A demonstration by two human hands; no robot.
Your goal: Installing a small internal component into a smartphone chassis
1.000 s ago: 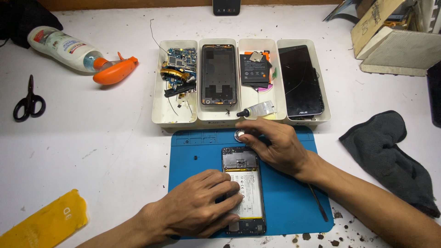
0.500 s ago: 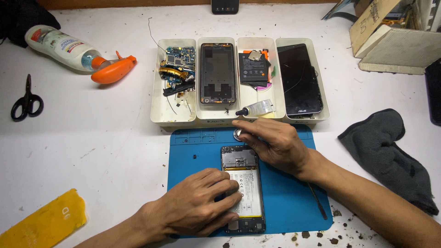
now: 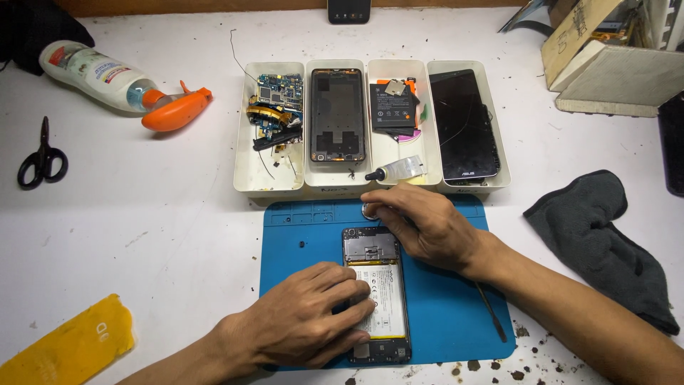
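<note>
Your left hand is still pressing flat on the opened phone lying on the blue mat. Your right hand, barely moved, is pinching a small round silver tool. Beyond, a white-labelled spray bottle is lying far left.

Black scissors are lying near the left edge of my bench. A spray bottle is lying at the far left corner. A dark cloth is sitting near the right edge. A yellow piece is lying at the near left corner.
</note>
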